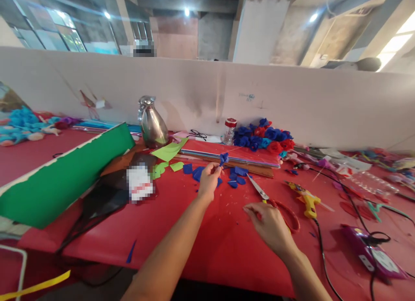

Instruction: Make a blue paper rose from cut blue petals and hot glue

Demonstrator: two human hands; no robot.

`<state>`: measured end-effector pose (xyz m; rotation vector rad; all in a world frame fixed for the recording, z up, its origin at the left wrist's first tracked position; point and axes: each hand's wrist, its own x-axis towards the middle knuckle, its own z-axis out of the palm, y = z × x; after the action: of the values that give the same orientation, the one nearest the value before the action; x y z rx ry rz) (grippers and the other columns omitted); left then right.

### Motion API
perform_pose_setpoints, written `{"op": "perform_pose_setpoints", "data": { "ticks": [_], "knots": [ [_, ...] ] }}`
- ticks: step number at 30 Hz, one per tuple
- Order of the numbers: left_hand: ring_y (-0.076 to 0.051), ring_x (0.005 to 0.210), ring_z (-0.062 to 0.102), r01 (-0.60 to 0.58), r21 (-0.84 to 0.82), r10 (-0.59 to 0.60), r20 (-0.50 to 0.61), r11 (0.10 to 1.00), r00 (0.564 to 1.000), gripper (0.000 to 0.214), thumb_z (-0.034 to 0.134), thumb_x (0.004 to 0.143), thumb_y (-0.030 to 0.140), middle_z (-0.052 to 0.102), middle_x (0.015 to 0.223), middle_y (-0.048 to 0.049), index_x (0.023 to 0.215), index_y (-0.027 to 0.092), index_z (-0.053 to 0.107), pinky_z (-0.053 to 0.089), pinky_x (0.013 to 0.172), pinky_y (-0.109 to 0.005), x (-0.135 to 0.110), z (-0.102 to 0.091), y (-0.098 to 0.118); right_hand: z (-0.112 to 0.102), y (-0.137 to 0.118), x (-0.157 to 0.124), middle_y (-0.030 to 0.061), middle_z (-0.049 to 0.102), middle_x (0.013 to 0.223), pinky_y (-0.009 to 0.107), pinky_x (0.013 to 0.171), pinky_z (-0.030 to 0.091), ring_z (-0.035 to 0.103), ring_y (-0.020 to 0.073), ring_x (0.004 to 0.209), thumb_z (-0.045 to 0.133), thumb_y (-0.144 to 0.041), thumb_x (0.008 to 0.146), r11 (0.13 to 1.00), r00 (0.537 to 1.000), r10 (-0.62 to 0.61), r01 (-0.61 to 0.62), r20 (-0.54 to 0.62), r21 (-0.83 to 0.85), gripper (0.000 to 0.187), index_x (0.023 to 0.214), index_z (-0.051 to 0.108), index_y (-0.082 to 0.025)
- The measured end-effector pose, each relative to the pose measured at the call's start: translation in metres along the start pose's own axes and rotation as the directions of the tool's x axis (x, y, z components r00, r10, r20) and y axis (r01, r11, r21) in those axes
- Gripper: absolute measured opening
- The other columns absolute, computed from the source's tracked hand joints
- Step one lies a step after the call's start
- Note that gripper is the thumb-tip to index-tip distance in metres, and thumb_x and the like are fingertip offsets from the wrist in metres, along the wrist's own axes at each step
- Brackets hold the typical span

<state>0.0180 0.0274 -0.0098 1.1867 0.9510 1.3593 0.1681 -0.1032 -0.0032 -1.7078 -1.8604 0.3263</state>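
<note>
My left hand [209, 180] is closed, pinching a small blue flower [224, 158] upright above the red table. Below and around it lie cut blue petals [238, 173] and scraps. My right hand [267, 223] hovers lower and to the right, its thumb and fingers drawn together; whether anything small sits between them I cannot make out. Close by it, scissors with red handles [259, 188] lie with their blades pointing up and left. A yellow glue gun [306, 201] rests farther right, its cord running toward the front edge.
Blue and red flowers [262, 136] are heaped at the back beside a red-lidded jar [230, 130]. A metal jug [153, 124] stands by green paper [170, 150]. A long green board [71, 175] leans at left. A purple power strip [372, 253] and cords lie at right.
</note>
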Motion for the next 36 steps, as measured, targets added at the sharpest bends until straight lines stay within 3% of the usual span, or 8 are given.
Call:
{"op": "perform_pose_setpoints", "data": {
  "ticks": [5, 8, 11, 15, 22, 27, 31, 36],
  "knots": [
    [-0.009, 0.058, 0.047, -0.064, -0.098, 0.056, -0.084, 0.993, 0.995, 0.008, 0.06, 0.068, 0.022, 0.057, 0.064, 0.0019, 0.074, 0.017, 0.058, 0.036, 0.06, -0.022, 0.013, -0.045, -0.003, 0.023, -0.004, 0.012, 0.0067, 0.071, 0.091, 0.032, 0.082, 0.044, 0.061, 0.022, 0.091, 0.046, -0.015, 0.079, 0.997, 0.997, -0.081, 0.081, 0.012, -0.016, 0.027, 0.09, 0.07, -0.02],
    [-0.009, 0.058, 0.046, -0.092, -0.121, 0.076, -0.132, 0.988, 0.988, 0.008, 0.06, 0.066, 0.021, 0.056, 0.063, 0.0022, 0.071, 0.017, 0.058, 0.035, 0.058, -0.021, 0.02, -0.062, -0.013, 0.042, -0.006, 0.029, 0.0069, 0.071, 0.094, 0.033, 0.086, 0.043, 0.061, 0.0231, 0.093, 0.052, -0.016, 0.078, 0.993, 0.989, -0.102, 0.107, 0.106, -0.042, 0.022, 0.09, 0.071, -0.018],
    [-0.009, 0.06, 0.048, -0.091, -0.098, 0.084, -0.073, 0.991, 0.994, 0.008, 0.059, 0.065, 0.022, 0.056, 0.064, 0.0019, 0.071, 0.017, 0.059, 0.036, 0.061, -0.022, 0.022, -0.062, -0.019, 0.06, -0.01, 0.056, 0.0064, 0.071, 0.096, 0.03, 0.087, 0.041, 0.061, 0.0212, 0.093, 0.054, -0.016, 0.079, 0.992, 0.985, -0.105, 0.113, 0.138, -0.052, 0.022, 0.092, 0.071, -0.019],
    [-0.012, 0.067, 0.053, -0.042, -0.004, 0.042, -0.005, 0.999, 0.999, 0.008, 0.058, 0.066, 0.023, 0.059, 0.066, 0.0007, 0.069, 0.017, 0.06, 0.039, 0.066, -0.024, 0.019, -0.054, -0.02, 0.075, -0.019, 0.085, 0.0095, 0.069, 0.1, 0.034, 0.084, 0.04, 0.057, 0.0243, 0.095, 0.054, -0.023, 0.081, 0.979, 0.997, -0.063, 0.069, 0.039, -0.19, 0.023, 0.099, 0.069, -0.018],
    [-0.012, 0.063, 0.053, -0.011, 0.063, 0.009, 0.029, 0.998, 1.0, 0.007, 0.055, 0.068, 0.019, 0.059, 0.064, 0.0005, 0.068, 0.016, 0.061, 0.04, 0.064, -0.024, 0.015, -0.048, -0.014, 0.093, -0.019, 0.081, 0.0092, 0.067, 0.099, 0.037, 0.078, 0.036, 0.05, 0.0272, 0.096, 0.057, -0.027, 0.081, 0.96, 0.99, -0.126, 0.107, -0.062, -0.257, 0.02, 0.097, 0.068, -0.021],
    [-0.012, 0.063, 0.053, -0.019, 0.105, 0.008, 0.106, 0.994, 0.994, 0.008, 0.055, 0.069, 0.019, 0.059, 0.064, 0.0001, 0.068, 0.016, 0.062, 0.041, 0.065, -0.024, 0.009, -0.04, -0.009, 0.099, -0.01, 0.082, 0.0079, 0.069, 0.089, 0.036, 0.075, 0.037, 0.051, 0.0253, 0.088, 0.054, -0.017, 0.081, 0.98, 0.986, -0.136, 0.121, -0.093, -0.155, 0.017, 0.085, 0.07, -0.022],
    [-0.014, 0.069, 0.057, -0.041, 0.161, 0.023, 0.112, 0.986, 0.993, 0.009, 0.056, 0.069, 0.018, 0.062, 0.068, -0.0009, 0.071, 0.016, 0.064, 0.043, 0.07, -0.025, 0.007, -0.037, -0.01, 0.1, 0.001, 0.088, 0.0076, 0.069, 0.083, 0.034, 0.075, 0.039, 0.054, 0.0228, 0.08, 0.051, -0.018, 0.08, 0.989, 0.973, -0.101, 0.12, -0.208, 0.082, 0.018, 0.078, 0.069, -0.02],
    [-0.015, 0.072, 0.059, -0.033, 0.284, 0.008, 0.086, 0.958, 0.996, 0.017, 0.058, 0.071, 0.018, 0.068, 0.081, -0.0041, 0.084, 0.015, 0.068, 0.046, 0.07, -0.026, 0.009, -0.038, -0.018, 0.099, 0.005, 0.091, 0.0051, 0.066, 0.075, 0.03, 0.066, 0.042, 0.056, 0.0182, 0.068, 0.054, -0.029, 0.078, 0.854, 0.952, 0.157, 0.002, -0.262, 0.52, 0.016, 0.077, 0.065, -0.018]
  ]
}}
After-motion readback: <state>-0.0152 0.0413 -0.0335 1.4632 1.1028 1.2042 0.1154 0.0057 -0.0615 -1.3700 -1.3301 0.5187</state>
